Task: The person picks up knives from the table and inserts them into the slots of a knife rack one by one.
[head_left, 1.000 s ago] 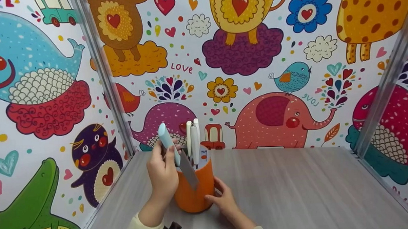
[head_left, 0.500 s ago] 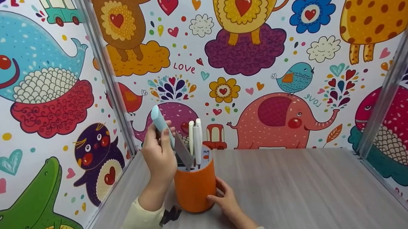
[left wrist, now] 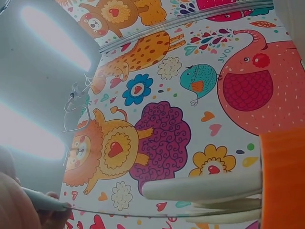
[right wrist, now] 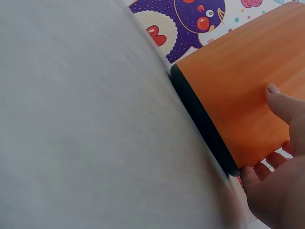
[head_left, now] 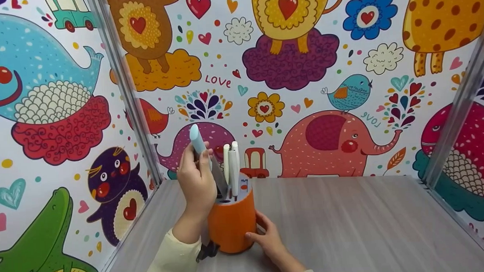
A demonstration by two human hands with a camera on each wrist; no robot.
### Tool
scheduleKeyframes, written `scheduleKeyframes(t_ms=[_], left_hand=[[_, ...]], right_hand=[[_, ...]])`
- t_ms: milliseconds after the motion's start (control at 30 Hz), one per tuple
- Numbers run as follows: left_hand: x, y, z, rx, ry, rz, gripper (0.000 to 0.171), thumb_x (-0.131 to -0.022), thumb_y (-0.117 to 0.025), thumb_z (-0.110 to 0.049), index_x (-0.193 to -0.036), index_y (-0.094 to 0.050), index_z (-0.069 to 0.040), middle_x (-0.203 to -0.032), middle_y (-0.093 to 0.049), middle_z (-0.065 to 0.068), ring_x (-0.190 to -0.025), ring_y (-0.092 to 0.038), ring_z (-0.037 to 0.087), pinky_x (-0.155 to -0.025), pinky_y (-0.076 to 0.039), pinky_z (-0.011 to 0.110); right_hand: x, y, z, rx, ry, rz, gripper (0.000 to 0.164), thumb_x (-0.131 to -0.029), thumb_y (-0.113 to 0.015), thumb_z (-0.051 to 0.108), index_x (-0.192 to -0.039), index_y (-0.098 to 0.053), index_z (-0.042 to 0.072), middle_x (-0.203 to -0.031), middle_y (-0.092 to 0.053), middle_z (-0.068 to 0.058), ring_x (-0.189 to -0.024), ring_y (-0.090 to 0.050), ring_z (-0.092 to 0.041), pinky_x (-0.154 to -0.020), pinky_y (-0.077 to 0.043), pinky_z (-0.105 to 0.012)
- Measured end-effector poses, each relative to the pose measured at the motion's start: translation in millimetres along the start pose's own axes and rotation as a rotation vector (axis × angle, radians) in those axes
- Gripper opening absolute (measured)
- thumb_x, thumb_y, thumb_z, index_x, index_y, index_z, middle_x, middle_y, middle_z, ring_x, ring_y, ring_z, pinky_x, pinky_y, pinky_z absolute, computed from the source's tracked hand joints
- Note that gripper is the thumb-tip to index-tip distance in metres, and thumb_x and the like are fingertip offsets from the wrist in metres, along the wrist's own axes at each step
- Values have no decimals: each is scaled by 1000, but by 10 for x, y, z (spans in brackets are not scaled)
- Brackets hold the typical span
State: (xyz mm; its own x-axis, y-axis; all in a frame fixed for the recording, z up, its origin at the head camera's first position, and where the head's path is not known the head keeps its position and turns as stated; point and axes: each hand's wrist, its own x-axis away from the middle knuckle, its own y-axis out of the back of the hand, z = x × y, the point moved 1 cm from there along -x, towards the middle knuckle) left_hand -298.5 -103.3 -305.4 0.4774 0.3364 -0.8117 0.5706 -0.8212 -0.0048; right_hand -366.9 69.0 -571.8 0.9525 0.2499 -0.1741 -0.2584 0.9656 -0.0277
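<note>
My left hand grips the light blue handle of a kitchen knife. Its blade points down at the top of an orange knife holder; whether the tip sits inside a slot, I cannot tell. Edge-on in the left wrist view, the blade runs as a thin line beside the white handles. Low on the holder's right side is my right hand, thumb on the front and fingers round the back. The right wrist view shows that thumb on the orange wall above a dark base.
Several white-handled tools stand upright in the holder, right of the blade. The holder stands on a grey wood-grain table. Cartoon-printed walls close off the back and sides, with metal corner posts.
The knife blade has gone from in front of the holder to above its top, and the handle now stands more upright. The right hand stays on the holder.
</note>
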Motion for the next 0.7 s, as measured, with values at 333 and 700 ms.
scheduleKeyframes(t_ms=[333, 700], left_hand=[[22, -76, 165, -28, 36, 17, 31, -101, -57, -16, -128, -58, -1, -115, -71, 7, -104, -70, 21, -100, -54, 41], [246, -204, 399, -51, 107, 77, 30, -102, -55, -19, -128, -58, -5, -115, -69, 4, -108, -68, 19, -99, -54, 39]], right_hand=[[-1, -2, 7, 14, -30, -11, 83, -83, -79, 29, -151, -37, 8, -155, -41, -16, -144, -37, -35, -118, -32, -51], [-8, -14, -21, 33, -30, -22, 83, -82, -79, 30, -151, -38, 9, -154, -42, -16, -143, -38, -35, -117, -34, -51]])
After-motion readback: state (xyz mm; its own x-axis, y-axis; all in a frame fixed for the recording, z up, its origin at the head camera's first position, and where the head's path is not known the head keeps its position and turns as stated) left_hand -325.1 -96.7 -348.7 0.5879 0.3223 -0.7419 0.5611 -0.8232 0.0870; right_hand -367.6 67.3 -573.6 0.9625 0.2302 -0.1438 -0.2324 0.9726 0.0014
